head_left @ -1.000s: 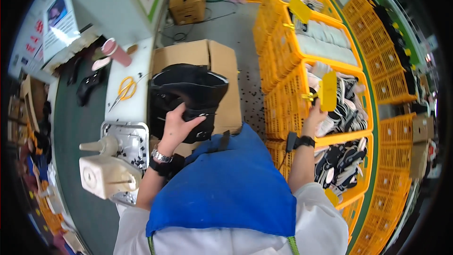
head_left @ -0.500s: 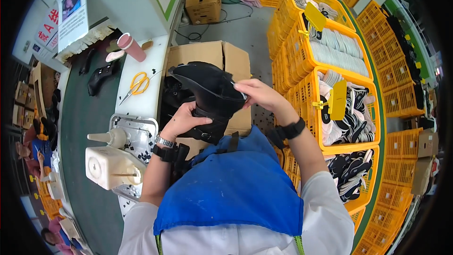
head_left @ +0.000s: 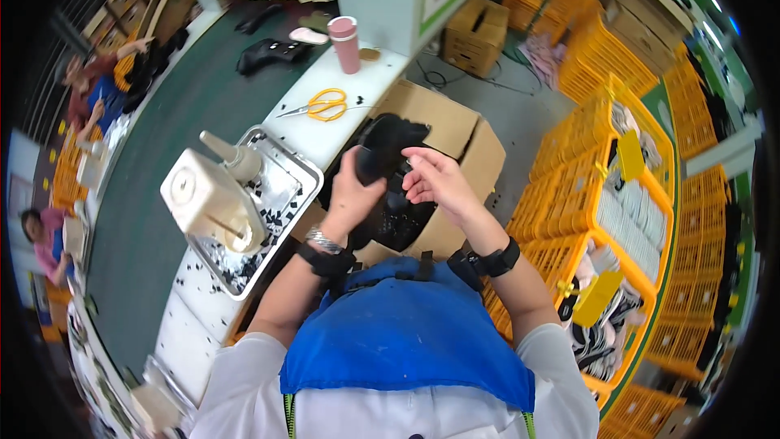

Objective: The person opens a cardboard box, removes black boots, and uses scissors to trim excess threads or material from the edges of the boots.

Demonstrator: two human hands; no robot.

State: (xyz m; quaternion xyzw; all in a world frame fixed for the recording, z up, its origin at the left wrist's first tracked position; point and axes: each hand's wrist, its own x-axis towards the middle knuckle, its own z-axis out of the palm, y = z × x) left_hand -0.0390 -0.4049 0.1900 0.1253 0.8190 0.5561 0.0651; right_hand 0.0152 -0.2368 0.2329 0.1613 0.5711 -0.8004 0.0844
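Note:
Over an open cardboard box (head_left: 479,146), my left hand (head_left: 356,195) is closed round a black boot (head_left: 390,145), which is tilted and partly blurred. My right hand (head_left: 439,183) is at the boot's right side with its fingers curled in. Whatever those fingers pinch, if anything, is too small and dark to make out. More black items (head_left: 398,223) lie in the box below my hands, their shapes hard to tell.
Left, a worktop carries a metal tray (head_left: 313,175) of black scraps, a white plastic container (head_left: 207,191), yellow-handled scissors (head_left: 327,106) and a pink cup (head_left: 344,53). A green conveyor belt (head_left: 154,171) runs beyond. Yellow crates (head_left: 561,187) of insoles stand right. Two people are far left.
The boot has tipped over and gone farther down into the box's opening. My right hand has come off the top of its shaft. The view has turned to the left.

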